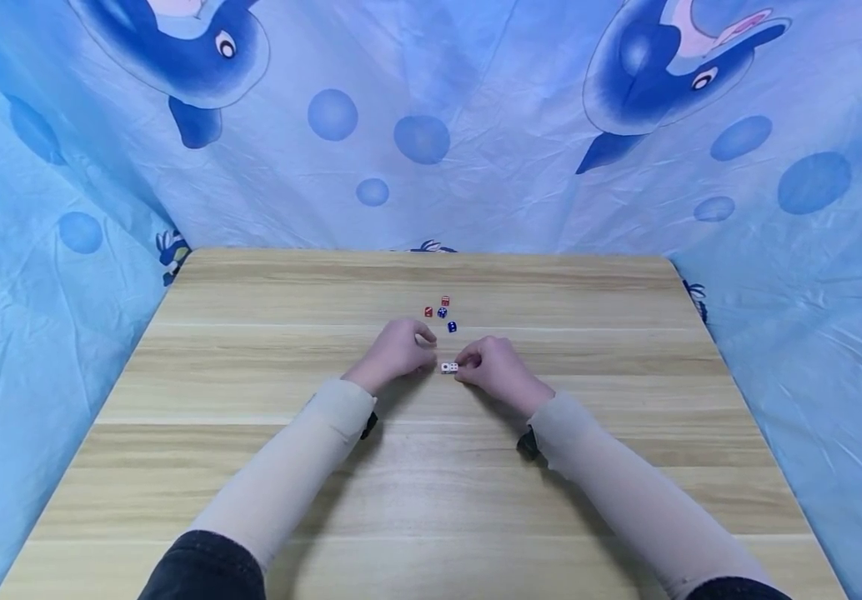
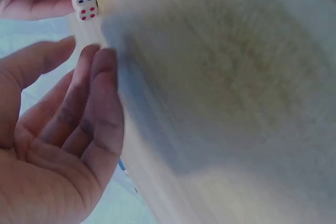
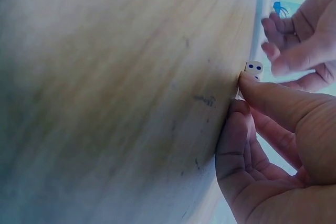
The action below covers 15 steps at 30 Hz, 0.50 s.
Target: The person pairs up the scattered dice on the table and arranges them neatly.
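Note:
Two white dice sit side by side on the wooden table, between the hands. My right hand pinches the right one of the pair between thumb and fingertips; in the right wrist view its thumb covers part of the white die. My left hand is just left of the pair, its fingers loosely bent and nothing between them. In the left wrist view a gap separates its fingertips from the white dice, which show red and blue pips.
Beyond the hands lie two red dice, one farther back and one to the left. Near them are two blue dice, one in the group and one closer. A blue dolphin-print cloth hangs around the wooden table.

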{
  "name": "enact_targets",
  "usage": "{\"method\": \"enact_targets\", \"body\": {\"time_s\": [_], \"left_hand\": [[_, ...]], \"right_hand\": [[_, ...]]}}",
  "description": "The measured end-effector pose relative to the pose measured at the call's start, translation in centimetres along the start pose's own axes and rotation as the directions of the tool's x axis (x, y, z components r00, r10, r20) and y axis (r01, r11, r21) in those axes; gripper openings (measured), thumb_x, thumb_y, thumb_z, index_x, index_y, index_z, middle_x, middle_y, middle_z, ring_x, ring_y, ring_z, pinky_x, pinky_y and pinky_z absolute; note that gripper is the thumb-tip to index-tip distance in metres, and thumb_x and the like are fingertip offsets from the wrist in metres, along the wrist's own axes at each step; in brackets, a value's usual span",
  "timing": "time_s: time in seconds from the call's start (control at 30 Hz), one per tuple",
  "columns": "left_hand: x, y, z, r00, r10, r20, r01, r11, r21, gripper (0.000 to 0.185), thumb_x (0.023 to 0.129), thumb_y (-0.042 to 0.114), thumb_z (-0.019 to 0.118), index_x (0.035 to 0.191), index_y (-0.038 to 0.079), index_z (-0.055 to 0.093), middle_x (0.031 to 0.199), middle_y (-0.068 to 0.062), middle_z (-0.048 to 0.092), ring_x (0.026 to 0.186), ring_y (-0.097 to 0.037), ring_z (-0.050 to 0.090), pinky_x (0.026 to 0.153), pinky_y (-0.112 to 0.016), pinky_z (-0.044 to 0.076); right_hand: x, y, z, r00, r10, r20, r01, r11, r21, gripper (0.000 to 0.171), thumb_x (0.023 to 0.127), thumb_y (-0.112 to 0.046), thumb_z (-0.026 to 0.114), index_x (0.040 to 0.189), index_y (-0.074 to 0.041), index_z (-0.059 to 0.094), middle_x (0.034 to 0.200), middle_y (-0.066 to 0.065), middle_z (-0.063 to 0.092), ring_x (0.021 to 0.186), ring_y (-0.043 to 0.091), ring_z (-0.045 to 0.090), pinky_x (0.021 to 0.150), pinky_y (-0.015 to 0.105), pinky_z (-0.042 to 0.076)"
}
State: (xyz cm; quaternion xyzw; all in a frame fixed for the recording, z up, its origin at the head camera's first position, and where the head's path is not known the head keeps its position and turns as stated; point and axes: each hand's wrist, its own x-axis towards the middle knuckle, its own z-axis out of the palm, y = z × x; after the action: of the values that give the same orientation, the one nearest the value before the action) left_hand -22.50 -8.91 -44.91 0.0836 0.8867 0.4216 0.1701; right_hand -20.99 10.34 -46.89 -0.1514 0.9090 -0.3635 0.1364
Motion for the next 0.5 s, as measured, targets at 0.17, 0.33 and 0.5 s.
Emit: {"method": "enact_targets", "body": {"time_s": [0.17,0.33,0.5], "left_hand": [[1.4,0.4,-0.2,0.998,0.022,-0.064,-0.023,0.999,-0.023,0.032,0.079,0.014,0.069,0.109,0.005,0.062,0.075,-0.006,0.065,0.058,-0.025,0.062,0.047,-0.031,0.049],[3.1,0.6,-0.1,0.993,0.035,-0.114,-0.035,0.999,0.001,0.033,0.077,0.017,0.072,0.108,0.007,0.064,0.072,-0.004,0.065,0.057,-0.024,0.061,0.046,-0.030,0.048],[4.2,0.7,0.3,0.992,0.032,-0.125,-0.027,0.999,0.044,0.030,0.075,0.021,0.074,0.103,0.012,0.068,0.079,0.001,0.065,0.055,-0.018,0.059,0.048,-0.028,0.048]], "right_hand": [[0.0,-0.1,0.0,1.000,-0.009,-0.010,0.009,1.000,-0.014,0.016,0.072,-0.016,0.076,0.087,-0.015,0.070,0.068,-0.007,0.062,0.058,0.011,0.056,0.055,0.028,0.047],[0.1,-0.1,0.0,1.000,-0.027,-0.012,0.026,1.000,-0.017,0.016,0.072,-0.015,0.076,0.087,-0.014,0.070,0.068,-0.006,0.062,0.059,0.011,0.056,0.055,0.027,0.046],[0.0,0.1,0.0,0.999,-0.037,-0.017,0.037,0.999,-0.011,0.016,0.072,-0.014,0.076,0.087,-0.013,0.071,0.067,-0.007,0.061,0.059,0.010,0.056,0.055,0.027,0.046]]}}
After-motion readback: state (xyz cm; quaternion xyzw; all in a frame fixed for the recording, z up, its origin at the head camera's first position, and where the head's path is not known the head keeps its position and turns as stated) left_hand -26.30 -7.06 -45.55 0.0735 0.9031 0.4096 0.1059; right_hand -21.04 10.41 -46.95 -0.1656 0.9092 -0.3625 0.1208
